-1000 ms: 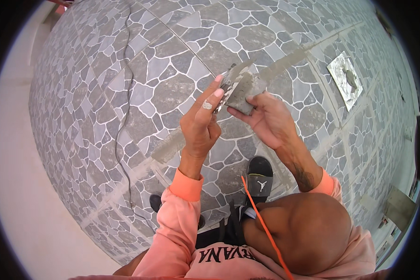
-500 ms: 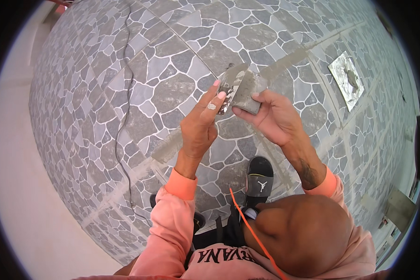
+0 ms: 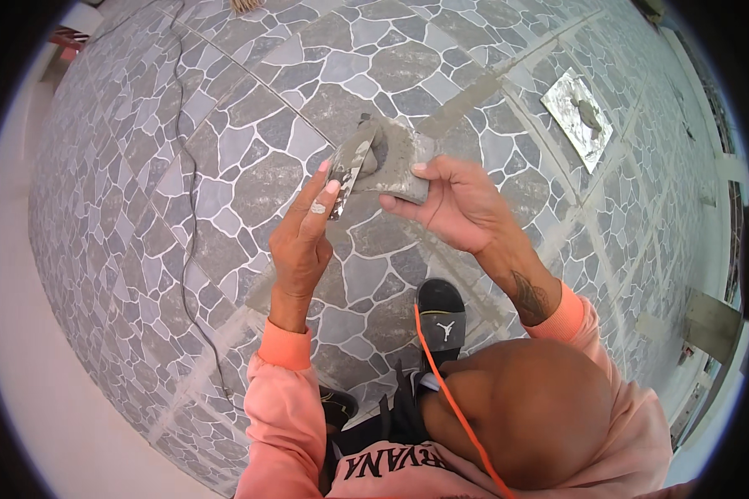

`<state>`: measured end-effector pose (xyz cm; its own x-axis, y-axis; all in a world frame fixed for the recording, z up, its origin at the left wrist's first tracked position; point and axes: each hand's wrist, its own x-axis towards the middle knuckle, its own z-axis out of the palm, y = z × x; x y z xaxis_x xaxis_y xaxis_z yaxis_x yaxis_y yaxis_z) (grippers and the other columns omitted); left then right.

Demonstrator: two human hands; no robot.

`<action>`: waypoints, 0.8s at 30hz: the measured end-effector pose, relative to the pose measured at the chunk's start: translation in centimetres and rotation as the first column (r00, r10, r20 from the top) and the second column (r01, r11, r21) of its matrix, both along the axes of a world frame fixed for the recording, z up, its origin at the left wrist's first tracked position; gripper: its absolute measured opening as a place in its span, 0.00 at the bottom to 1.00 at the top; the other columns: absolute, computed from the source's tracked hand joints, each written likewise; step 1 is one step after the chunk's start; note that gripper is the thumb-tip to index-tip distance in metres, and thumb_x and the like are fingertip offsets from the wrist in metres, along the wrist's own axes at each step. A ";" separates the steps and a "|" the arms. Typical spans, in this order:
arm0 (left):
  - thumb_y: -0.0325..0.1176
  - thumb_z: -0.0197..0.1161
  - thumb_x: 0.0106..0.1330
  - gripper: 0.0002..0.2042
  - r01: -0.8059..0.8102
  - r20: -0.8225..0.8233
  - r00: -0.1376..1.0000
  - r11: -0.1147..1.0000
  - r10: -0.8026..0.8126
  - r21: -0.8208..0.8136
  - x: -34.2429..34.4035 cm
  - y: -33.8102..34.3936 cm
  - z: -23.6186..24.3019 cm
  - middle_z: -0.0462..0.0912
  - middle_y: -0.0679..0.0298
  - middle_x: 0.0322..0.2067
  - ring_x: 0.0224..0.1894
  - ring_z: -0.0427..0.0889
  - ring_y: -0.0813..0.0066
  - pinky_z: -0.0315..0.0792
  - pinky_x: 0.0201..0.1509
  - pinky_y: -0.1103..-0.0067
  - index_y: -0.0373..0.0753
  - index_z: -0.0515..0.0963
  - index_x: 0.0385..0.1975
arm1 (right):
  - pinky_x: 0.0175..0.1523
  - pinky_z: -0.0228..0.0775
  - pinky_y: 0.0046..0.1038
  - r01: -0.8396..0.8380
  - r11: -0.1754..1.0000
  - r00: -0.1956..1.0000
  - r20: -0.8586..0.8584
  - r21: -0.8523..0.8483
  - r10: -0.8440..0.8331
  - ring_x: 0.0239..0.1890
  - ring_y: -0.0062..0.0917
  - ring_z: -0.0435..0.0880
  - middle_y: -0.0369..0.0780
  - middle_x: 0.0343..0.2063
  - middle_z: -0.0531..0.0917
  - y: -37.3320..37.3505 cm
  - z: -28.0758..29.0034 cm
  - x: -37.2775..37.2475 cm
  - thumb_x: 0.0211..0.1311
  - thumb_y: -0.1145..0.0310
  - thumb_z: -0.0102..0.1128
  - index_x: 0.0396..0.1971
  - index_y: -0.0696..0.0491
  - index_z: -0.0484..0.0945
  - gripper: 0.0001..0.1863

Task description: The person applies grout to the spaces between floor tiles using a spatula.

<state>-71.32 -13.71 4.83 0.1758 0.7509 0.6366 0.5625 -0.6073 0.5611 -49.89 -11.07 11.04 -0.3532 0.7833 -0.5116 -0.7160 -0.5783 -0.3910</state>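
My left hand (image 3: 301,245) is closed around a mortar-smeared trowel (image 3: 349,172), with two fingers stretched along its metal blade. The trowel's handle is hidden. My right hand (image 3: 462,204) pinches the near right corner of a small grey slab (image 3: 408,179), thumb on top and fingertips underneath. Wet grey mortar coats the slab's upper face, and a lump of it (image 3: 379,150) lies between slab and blade. The blade stands tilted beside the slab's left side. Both are held above the stone-patterned tile floor (image 3: 266,179).
A silvery square sheet (image 3: 560,104) bearing a grey mortar lump lies at the far right. A dark cable (image 3: 193,200) runs down the left floor. Broom bristles (image 3: 245,5) show at the top edge. My sandalled foot (image 3: 441,324) is below my hands; an orange cord (image 3: 445,387) hangs before me.
The view has shifted, so my hands and the floor appear farther left. The trowel blade has moved away from the slab's face, and the mortar lump between them now shows.
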 end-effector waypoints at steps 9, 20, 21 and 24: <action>0.17 0.52 0.62 0.19 -0.132 -0.055 0.991 0.958 0.122 -0.254 0.1 -1.5 -2.3 0.81 0.54 0.46 0.40 0.84 0.61 0.77 0.38 0.76 0.40 0.71 0.53 | 0.61 0.66 0.51 0.084 0.988 0.993 -0.091 0.126 -0.073 0.54 0.38 0.75 0.47 0.51 0.74 1.7 0.0 2.6 0.59 0.80 0.50 0.45 0.64 0.70 0.13; 0.30 0.44 0.71 0.17 0.532 0.774 0.194 0.599 0.602 -0.599 3.3 0.6 1.9 0.75 0.61 0.46 0.45 0.78 0.75 0.75 0.48 0.76 0.31 0.63 0.57 | 0.56 0.71 0.28 -0.492 0.701 0.408 0.848 0.516 -0.338 0.48 0.30 0.81 0.43 0.48 0.79 -0.1 -0.2 1.7 0.59 0.84 0.49 0.53 0.60 0.70 0.20; 0.30 0.44 0.71 0.17 0.524 0.772 0.190 0.602 0.607 -0.602 3.1 0.5 2.4 0.75 0.61 0.46 0.45 0.78 0.75 0.75 0.48 0.76 0.31 0.63 0.57 | 0.56 0.71 0.28 -0.498 0.698 0.414 0.848 0.515 -0.331 0.48 0.30 0.81 0.43 0.48 0.79 -0.1 -0.2 1.3 0.59 0.84 0.49 0.53 0.60 0.70 0.20; 0.32 0.44 0.72 0.16 0.585 0.762 0.173 0.557 0.624 -0.589 2.9 0.5 3.1 0.75 0.60 0.48 0.48 0.78 0.72 0.74 0.51 0.73 0.35 0.65 0.56 | 0.58 0.70 0.32 -0.720 0.152 0.472 0.638 0.677 -0.609 0.56 0.41 0.75 0.48 0.54 0.76 0.6 -0.5 -0.2 0.45 0.88 0.53 0.53 0.58 0.72 0.29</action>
<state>-68.42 -13.23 7.89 -0.0343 0.8768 -0.4796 -0.7024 0.3202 0.6357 -50.12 -10.46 10.51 -0.4700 0.7323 0.4927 0.2777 0.6526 -0.7050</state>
